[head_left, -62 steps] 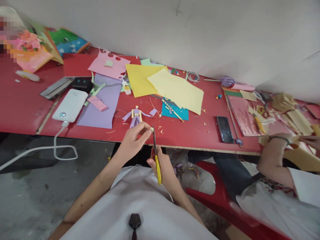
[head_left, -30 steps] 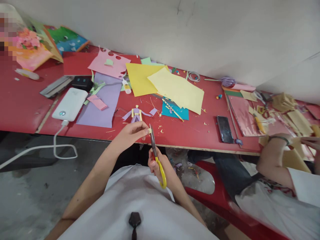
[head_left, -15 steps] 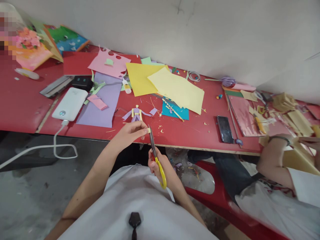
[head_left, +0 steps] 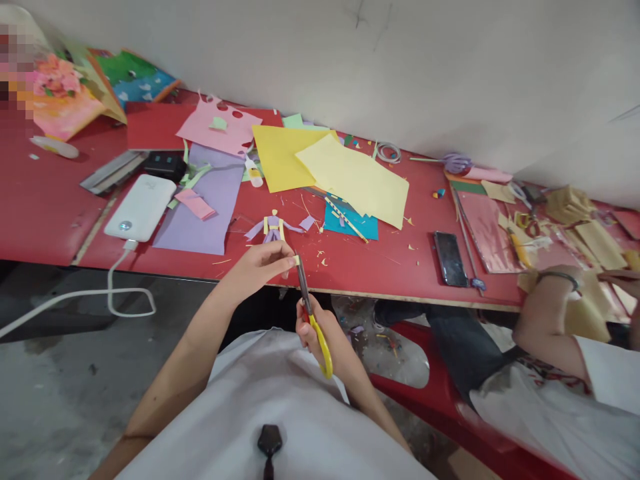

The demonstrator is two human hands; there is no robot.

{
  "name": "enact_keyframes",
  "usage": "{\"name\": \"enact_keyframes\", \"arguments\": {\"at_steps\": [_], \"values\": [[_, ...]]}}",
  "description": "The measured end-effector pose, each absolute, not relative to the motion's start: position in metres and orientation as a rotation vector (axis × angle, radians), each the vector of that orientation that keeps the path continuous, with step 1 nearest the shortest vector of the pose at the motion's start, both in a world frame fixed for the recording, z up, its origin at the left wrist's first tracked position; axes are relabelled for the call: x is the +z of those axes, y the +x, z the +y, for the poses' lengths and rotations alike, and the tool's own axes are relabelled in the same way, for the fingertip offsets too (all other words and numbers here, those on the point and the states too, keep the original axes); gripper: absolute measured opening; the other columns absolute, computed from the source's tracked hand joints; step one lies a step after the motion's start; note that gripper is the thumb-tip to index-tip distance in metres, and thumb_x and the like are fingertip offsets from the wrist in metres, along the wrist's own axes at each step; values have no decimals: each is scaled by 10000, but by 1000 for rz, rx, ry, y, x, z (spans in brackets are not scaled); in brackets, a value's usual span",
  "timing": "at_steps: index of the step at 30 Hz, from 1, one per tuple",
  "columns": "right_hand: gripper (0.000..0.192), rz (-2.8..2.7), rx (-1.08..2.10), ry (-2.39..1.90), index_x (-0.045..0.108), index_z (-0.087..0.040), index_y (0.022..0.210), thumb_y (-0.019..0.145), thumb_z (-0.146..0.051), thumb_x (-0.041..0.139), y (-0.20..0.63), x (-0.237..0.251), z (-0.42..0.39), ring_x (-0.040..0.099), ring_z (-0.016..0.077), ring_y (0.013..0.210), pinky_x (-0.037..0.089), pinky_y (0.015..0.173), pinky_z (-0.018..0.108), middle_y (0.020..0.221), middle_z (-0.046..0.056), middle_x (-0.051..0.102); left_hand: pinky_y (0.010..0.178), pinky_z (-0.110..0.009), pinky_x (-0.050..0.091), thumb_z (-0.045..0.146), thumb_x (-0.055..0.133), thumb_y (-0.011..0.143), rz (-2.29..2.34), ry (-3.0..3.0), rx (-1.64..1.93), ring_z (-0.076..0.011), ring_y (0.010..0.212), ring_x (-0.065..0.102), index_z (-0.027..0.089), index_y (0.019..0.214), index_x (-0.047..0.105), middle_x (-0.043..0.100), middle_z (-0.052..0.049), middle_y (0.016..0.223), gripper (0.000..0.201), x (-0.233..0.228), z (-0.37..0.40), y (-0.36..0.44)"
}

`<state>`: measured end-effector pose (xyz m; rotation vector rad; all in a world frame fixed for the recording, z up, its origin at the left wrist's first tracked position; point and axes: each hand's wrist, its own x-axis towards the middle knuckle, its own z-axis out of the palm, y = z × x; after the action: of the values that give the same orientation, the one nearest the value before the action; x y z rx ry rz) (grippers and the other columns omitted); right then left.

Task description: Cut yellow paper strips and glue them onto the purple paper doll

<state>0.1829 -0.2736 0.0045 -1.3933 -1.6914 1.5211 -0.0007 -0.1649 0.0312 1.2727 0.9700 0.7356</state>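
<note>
Scissors with yellow handles sit in the right hand at the lower centre of the frame, the fingers closed through the loops, and the grey blades point up toward the edge of the red tabletop. The blades look nearly closed around a small pale yellow paper piece. The left hand is just left of it and pinches this piece between thumb and fingers. Just above the left hand, a small purple paper figure lies flat on the tabletop. Higher in the centre lie two yellow paper sheets, and at the left a white power bank rests beside a purple sheet. A black phone lies to the right. At the far right, another person's hand holds tan paper.
</note>
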Motion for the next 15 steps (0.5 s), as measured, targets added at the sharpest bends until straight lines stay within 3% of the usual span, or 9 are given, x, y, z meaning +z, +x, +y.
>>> {"name": "enact_keyframes", "arguments": {"at_steps": [15], "values": [[571,-1686,1513,-1388,435,-214,972,875,-770,345,183,4,-274,439,99,512,367,513,211,604,-59,476,683,-259,409,426,659,822,942,1257,706,-130,668,526,174,744,584,569,26,649,274,31,-165,-3]]}}
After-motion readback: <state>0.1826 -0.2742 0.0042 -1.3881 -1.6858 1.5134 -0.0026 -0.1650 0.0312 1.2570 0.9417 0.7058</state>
